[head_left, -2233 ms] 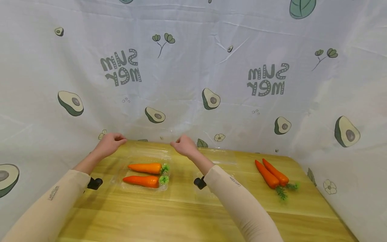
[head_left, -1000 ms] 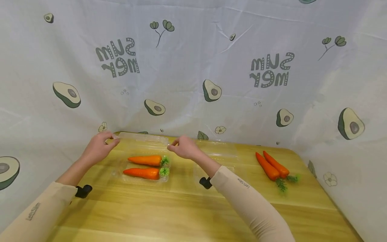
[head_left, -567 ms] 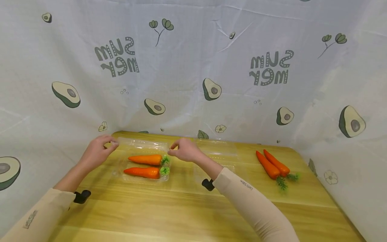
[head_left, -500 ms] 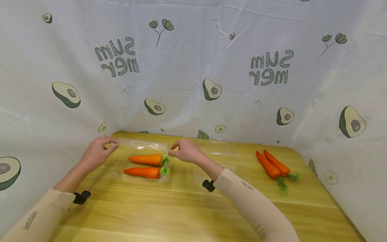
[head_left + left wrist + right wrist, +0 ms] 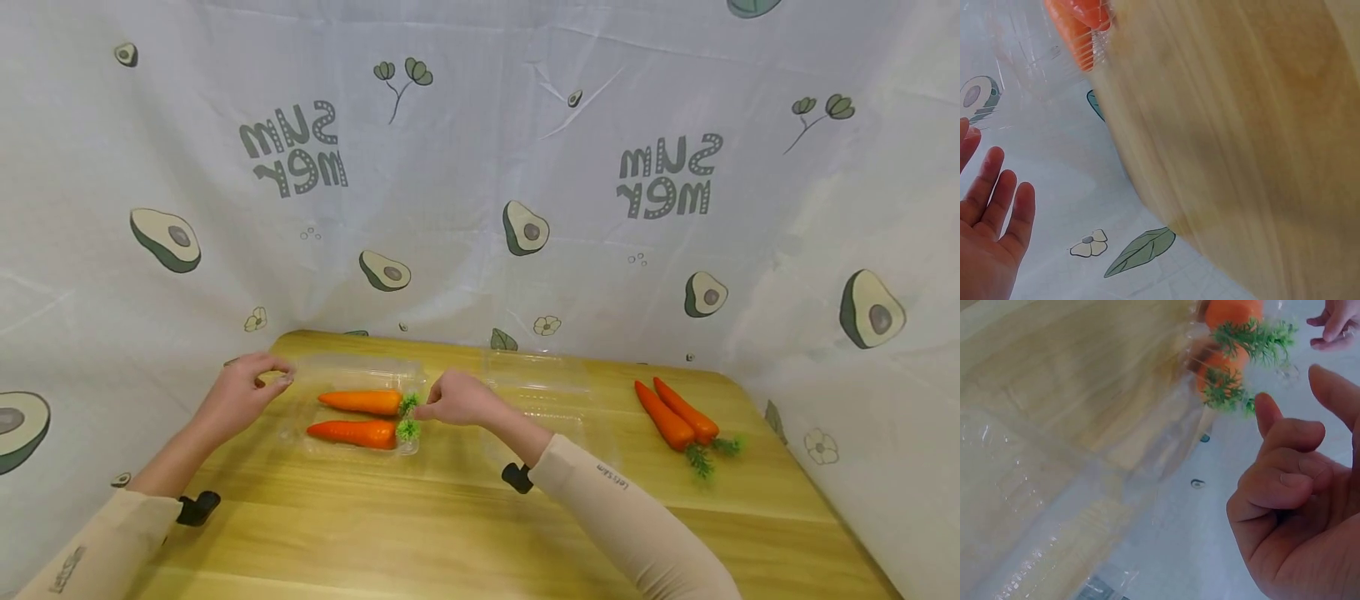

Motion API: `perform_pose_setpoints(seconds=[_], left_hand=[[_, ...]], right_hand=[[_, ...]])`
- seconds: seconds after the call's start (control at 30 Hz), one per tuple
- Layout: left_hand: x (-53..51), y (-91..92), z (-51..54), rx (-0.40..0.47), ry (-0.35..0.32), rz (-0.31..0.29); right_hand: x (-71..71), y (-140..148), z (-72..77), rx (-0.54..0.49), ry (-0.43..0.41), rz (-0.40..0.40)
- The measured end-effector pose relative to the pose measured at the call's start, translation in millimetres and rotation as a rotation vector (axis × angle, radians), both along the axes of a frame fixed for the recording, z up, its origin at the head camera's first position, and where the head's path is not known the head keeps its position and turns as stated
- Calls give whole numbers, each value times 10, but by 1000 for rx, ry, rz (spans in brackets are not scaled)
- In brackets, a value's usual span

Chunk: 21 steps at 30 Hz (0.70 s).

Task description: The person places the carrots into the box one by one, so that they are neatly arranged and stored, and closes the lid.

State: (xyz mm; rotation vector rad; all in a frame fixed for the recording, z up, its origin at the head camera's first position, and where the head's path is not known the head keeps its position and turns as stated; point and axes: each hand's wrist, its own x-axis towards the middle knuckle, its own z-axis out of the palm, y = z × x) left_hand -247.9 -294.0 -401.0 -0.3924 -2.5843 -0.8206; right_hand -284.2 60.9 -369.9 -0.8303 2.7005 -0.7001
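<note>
An open clear plastic clamshell box point(image 5: 300, 446) sits on the wooden table, holding two orange carrots point(image 5: 360, 403) with green tops. Its transparent lid point(image 5: 360, 367) lies folded back behind them. At the lid's left side is my left hand point(image 5: 243, 390), thumb and index close together; in the left wrist view its other fingers point(image 5: 1005, 200) are spread. My right hand point(image 5: 461, 398) is beside the green tops on the right. In the right wrist view its thumb and index stand apart, the other fingers point(image 5: 1279, 481) loosely bent, with nothing between them.
A second open clear clamshell box point(image 5: 551, 421) stands to the right, partly behind the right forearm. Two more carrots point(image 5: 663, 417) lie on the table's right side. A printed white curtain point(image 5: 442, 167) hangs along the table's back and sides.
Both hands first pinch the lid's corners, raising it a little. Since then my right hand has left its corner and moved down beside the green tops. My left hand has lowered slightly.
</note>
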Motion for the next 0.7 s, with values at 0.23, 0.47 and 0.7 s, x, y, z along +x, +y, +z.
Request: perform_pose_setpoints(seconds=[0.23, 0.47, 0.7], left_hand=[[14, -9, -77, 5, -38, -3], [43, -11, -125, 12, -34, 6], [65, -40, -210, 20, -30, 12]], right_hand=[[44, -50, -64, 91, -39, 46], [78, -71, -86, 110, -39, 13], [44, -85, -134, 143, 11, -42]])
